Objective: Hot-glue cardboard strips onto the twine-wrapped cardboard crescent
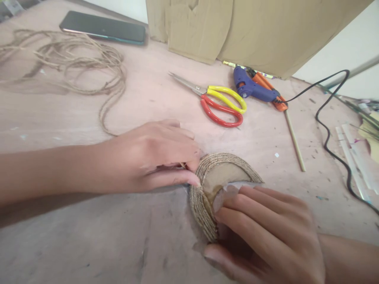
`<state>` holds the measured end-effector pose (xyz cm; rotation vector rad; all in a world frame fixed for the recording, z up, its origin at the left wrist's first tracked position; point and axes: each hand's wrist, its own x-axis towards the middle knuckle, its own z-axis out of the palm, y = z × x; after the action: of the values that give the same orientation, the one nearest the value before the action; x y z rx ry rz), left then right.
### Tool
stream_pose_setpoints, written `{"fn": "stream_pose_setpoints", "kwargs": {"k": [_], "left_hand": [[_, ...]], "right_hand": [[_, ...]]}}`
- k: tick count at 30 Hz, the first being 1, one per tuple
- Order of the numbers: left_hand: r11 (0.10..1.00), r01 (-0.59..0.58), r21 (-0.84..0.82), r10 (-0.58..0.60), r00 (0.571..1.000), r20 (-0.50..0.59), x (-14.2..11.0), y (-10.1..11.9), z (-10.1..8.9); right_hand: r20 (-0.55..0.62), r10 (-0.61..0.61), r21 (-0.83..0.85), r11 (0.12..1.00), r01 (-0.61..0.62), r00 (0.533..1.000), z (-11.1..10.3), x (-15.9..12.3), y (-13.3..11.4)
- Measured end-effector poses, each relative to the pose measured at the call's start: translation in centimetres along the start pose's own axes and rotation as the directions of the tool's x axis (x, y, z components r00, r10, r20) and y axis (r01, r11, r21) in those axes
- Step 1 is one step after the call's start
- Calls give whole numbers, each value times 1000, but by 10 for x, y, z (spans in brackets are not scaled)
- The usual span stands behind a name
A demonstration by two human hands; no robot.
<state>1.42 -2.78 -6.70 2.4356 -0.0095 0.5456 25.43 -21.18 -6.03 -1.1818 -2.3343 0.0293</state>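
A curved, half-round cardboard piece (220, 176) lies on the table with several rows of jute twine (200, 205) along its rounded edge. My left hand (154, 154) is closed at the left of that edge, thumb and forefinger pinching the twine against the outer row. From behind this hand the loose twine (107, 103) runs back to a tangled heap at the upper left. My right hand (266, 228) grips the cardboard piece, its fingertips over the inner face and its thumb below the lower end. Part of the piece is hidden under those fingers.
Scissors (204, 94) with red and yellow handles lie beyond my hands. A blue glue gun (254, 88), its black cord (325, 134) trailing right, rests near a thin stick (294, 138). A phone (103, 28), a cardboard panel (251, 35) and clear glue sticks (355, 161) surround the area.
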Motion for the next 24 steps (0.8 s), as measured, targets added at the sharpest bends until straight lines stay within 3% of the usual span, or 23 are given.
{"fn": "stream_pose_setpoints", "kwargs": {"k": [24], "left_hand": [[999, 26, 21, -26, 999, 24, -2, -7, -4]], "right_hand": [[58, 58, 157, 985, -66, 997, -2, -4, 4]]}}
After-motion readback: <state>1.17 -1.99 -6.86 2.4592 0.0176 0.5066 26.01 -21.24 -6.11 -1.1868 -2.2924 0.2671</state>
